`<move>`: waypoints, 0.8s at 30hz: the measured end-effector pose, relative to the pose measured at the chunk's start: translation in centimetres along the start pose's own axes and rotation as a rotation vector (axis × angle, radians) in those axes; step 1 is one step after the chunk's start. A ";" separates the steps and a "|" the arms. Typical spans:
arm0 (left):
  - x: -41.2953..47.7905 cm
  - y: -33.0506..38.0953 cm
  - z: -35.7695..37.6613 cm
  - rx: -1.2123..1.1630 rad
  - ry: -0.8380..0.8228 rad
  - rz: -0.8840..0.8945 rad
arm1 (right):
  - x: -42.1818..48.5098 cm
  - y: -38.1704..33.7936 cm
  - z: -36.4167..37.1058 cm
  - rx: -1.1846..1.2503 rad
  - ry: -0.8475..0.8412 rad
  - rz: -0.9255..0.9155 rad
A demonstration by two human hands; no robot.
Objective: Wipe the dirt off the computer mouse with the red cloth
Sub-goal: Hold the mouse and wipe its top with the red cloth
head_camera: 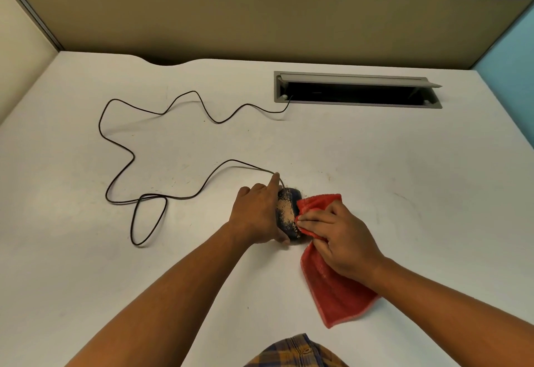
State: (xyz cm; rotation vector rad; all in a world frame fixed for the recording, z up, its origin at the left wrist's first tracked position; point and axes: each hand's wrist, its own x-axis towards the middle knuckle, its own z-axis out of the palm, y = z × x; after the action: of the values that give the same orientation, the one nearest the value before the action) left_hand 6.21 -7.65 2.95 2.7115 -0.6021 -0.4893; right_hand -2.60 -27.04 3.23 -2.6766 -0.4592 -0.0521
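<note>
A dark computer mouse lies on the white desk, its top speckled with tan dirt. My left hand grips its left side, index finger stretched forward along the cable. My right hand presses a red cloth against the mouse's right side; the cloth's upper end bunches beside the mouse and its long end trails toward me on the desk. The right half of the mouse is hidden by cloth and fingers.
The mouse's black cable loops widely over the left half of the desk and runs into an open grey cable slot at the back. Beige partition walls enclose the desk at the back and left. Faint dirt specks lie near the mouse.
</note>
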 end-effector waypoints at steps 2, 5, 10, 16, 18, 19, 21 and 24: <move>0.0 0.0 0.0 -0.002 -0.003 0.000 | -0.6 -0.4 0.4 -0.029 -0.042 -0.044; 0.0 0.0 0.0 -0.005 -0.007 -0.005 | -1.2 -0.5 0.4 -0.054 -0.060 -0.077; 0.0 -0.1 0.0 -0.001 -0.002 -0.002 | -0.2 -0.3 0.0 -0.001 -0.010 0.016; 0.0 -0.1 0.1 0.015 0.003 0.008 | -0.6 -0.3 -0.6 0.023 -0.109 -0.008; 0.0 -0.1 0.1 0.016 0.006 0.014 | 0.6 0.2 -0.9 0.048 -0.066 0.029; 0.0 -0.1 0.1 0.016 0.006 0.016 | 1.5 0.5 -1.0 0.055 -0.049 0.056; 0.0 -0.2 0.0 0.018 -0.001 0.018 | 3.4 1.1 -0.9 0.057 -0.050 0.105; -0.1 -0.1 -0.1 0.015 -0.002 0.015 | 5.9 2.1 -0.7 0.047 -0.096 0.153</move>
State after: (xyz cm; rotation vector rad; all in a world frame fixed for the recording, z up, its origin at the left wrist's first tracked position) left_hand 6.20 -7.56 3.01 2.7192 -0.6283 -0.4863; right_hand 3.71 -27.32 3.64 -2.6673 -0.2794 0.1311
